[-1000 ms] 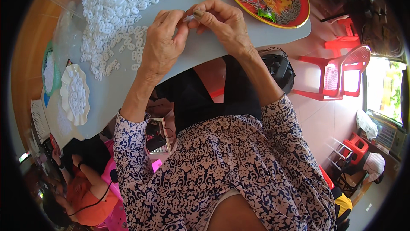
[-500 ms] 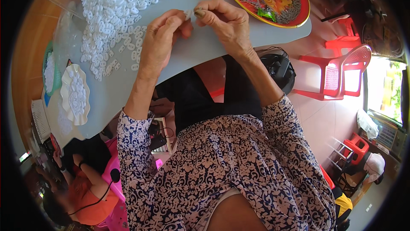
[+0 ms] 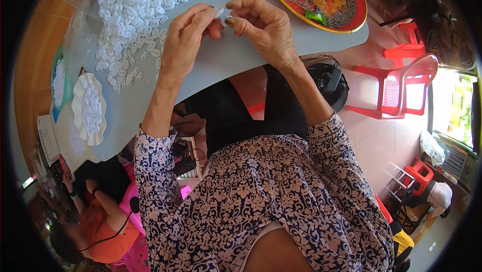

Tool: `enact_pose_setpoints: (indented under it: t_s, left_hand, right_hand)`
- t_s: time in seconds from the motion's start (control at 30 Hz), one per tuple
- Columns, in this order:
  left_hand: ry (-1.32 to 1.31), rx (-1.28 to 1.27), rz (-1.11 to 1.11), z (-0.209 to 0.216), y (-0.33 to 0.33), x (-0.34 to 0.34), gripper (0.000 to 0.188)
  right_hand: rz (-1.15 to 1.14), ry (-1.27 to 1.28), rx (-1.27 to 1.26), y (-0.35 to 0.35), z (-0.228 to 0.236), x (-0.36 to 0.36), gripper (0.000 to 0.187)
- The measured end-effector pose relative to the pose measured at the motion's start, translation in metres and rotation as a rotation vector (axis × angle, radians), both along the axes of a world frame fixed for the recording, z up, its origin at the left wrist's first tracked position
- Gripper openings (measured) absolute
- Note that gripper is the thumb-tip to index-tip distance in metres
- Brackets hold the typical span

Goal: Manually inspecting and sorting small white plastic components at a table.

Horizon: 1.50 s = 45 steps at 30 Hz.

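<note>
My left hand [image 3: 188, 38] is closed over the table's near edge, a small white plastic piece [image 3: 218, 12] pinched between its thumb and fingertips. The piece is an oval with holes, like those in the big pile [image 3: 130, 11] on the table to the left. Facing it is my right hand [image 3: 266, 28], just right of the piece. Its thumb and forefinger stand apart, and I see nothing between them. To the right of that hand lies a round red tray [image 3: 344, 26] with a yellow rim, holding many small grey metal pieces, which look like screws.
On the grey table [image 3: 221, 61], a white wavy-edged dish [image 3: 77, 102] holds more white pieces, beside a green basket [image 3: 59, 100]. A green packet [image 3: 316, 17] lies in the tray. Red plastic chairs [image 3: 391, 93] stand at right. Another person [image 3: 108, 227] sits at lower left.
My right thumb and forefinger have parted; a small metal piece was at their tips before. The left hand still holds the white piece, slightly farther from me.
</note>
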<state>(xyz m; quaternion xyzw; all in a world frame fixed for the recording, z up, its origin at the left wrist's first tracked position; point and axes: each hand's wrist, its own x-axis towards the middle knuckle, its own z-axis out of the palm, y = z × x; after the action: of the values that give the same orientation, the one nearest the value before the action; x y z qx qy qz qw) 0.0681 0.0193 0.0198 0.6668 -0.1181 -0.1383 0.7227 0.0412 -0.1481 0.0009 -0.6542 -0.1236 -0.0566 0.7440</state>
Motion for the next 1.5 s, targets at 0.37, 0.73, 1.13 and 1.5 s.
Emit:
enact_pose_setpoints:
  t_s: [0.37, 0.73, 1.13, 1.5]
  left_hand:
    - [-0.181, 0.219, -0.077, 0.002, 0.007, 0.007, 0.029]
    - [-0.401, 0.413, -0.088, 0.009, 0.006, 0.009, 0.031]
    - [-0.411, 0.428, -0.153, 0.006, 0.005, 0.008, 0.032]
    - [-0.283, 0.311, -0.012, -0.001, 0.001, 0.002, 0.036]
  right_hand:
    - [0.008, 0.016, 0.013, 0.0, 0.0, -0.001, 0.02]
    - [-0.008, 0.003, 0.012, 0.0, -0.001, -0.001, 0.021]
    - [-0.006, -0.005, -0.025, -0.002, -0.001, -0.002, 0.022]
    - [0.029, 0.022, 0.066, 0.002, 0.007, -0.003, 0.024]
